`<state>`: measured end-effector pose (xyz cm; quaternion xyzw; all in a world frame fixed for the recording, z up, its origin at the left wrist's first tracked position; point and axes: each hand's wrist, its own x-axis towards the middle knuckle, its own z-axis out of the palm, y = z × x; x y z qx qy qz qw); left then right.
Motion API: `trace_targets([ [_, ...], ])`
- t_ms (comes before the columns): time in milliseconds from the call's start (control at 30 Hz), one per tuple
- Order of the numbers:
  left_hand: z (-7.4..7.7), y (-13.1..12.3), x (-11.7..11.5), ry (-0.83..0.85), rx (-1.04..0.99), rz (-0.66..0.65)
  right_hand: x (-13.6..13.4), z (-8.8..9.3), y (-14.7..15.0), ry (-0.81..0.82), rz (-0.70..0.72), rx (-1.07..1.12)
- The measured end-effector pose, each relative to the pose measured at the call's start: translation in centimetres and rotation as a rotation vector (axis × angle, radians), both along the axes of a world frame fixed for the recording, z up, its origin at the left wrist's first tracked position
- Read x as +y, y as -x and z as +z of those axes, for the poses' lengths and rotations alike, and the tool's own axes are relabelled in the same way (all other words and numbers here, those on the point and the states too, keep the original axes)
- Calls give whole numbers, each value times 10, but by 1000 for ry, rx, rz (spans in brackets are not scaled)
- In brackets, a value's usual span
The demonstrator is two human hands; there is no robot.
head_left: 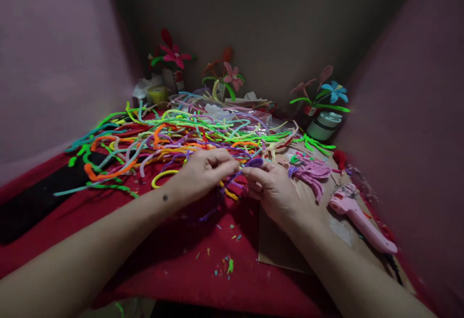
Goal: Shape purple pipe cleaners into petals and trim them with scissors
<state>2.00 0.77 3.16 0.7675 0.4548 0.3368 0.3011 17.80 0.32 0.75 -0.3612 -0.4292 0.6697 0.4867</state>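
A purple pipe cleaner [254, 163], bent into a small narrow loop, shows between my two hands over the front of the pile. Thumb and forefinger of my right hand [277, 190] pinch it close to the loop. My left hand [209, 169] is closed at the fingertips too, meeting the purple strand just left of the loop. The exact grip of the left fingertips is too small to make out fully. Below the hands hangs a blurred purple length [213, 211]. Many coloured pipe cleaners [174, 139] lie spread behind them.
Pink pipe cleaners [311, 173] and a pink glue gun [362, 221] lie on cardboard [279, 245] at right. Flowers in pots [176, 57] and a pale jar [324, 125] stand at the back. Scraps [229, 266] dot the red cloth [163, 265].
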Motion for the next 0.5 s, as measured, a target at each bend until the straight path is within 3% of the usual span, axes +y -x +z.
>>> trace_targets([
  [100,2,9,11,494,-333,-110,1,2,-3,-34,62,7],
  [233,-8,10,14,894,-535,-309,0,4,-5,-78,156,-5],
  [367,-15,8,10,1047,-632,-444,-2,6,-6,-92,146,-41],
  [500,-12,9,10,1045,-619,-510,-1,6,-5,-127,120,-89],
])
